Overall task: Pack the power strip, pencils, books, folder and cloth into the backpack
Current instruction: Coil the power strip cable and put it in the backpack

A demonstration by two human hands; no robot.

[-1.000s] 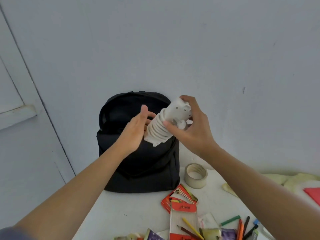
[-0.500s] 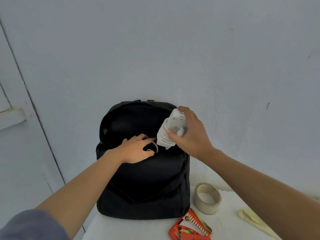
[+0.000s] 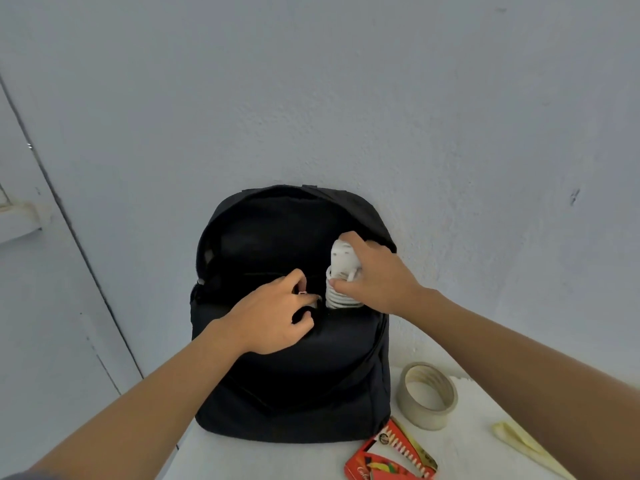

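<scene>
Lowering a white power strip (image 3: 341, 268), its cord wound round it, the right hand (image 3: 377, 278) has its grip closed on it at the open mouth of a black backpack (image 3: 294, 375), the lower end just inside. The left hand (image 3: 273, 317) pinches the front edge of the opening, pulling it forward. A coil could snag that edge, or the slack fabric could fold shut, blocking it
</scene>
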